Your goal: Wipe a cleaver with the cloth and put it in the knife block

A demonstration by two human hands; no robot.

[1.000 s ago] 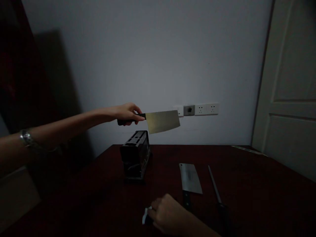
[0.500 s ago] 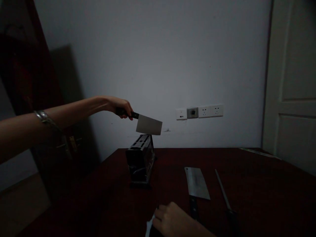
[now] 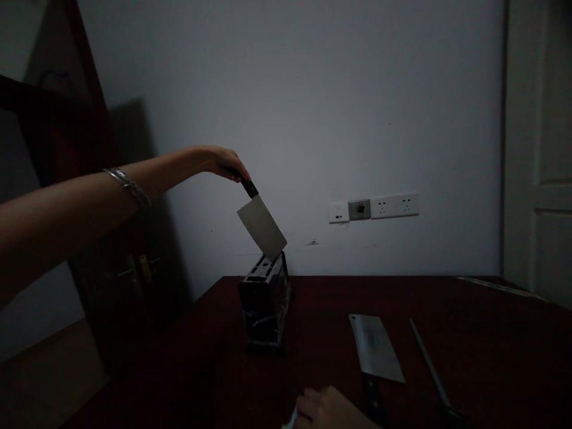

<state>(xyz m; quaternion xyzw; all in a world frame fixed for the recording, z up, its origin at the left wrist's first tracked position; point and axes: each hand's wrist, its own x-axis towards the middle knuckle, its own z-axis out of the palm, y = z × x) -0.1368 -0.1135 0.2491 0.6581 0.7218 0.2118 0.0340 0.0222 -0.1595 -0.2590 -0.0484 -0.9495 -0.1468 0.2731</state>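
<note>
My left hand (image 3: 221, 162) is closed round the black handle of a cleaver (image 3: 261, 226). Its blade tilts steeply down, and the tip meets the top of a black knife block (image 3: 266, 304) standing on the dark red table (image 3: 482, 351). A bracelet circles my left wrist. My right hand (image 3: 328, 411) rests low on the table at the frame's bottom edge, fingers curled over something pale that I cannot make out. A second cleaver (image 3: 376, 357) lies flat just right of that hand. Beside it lies a sharpening steel (image 3: 431, 372).
A pale wall stands behind the table, with a row of sockets (image 3: 374, 208). A white door (image 3: 538, 155) is at the right. Dark wooden furniture (image 3: 67, 155) stands at the left. A thin strip (image 3: 498, 286) lies at the table's far right.
My left hand rose and turned the cleaver from level to pointing steeply down, bringing its tip onto the knife block. The view shifted, so my right hand sits lower in frame.
</note>
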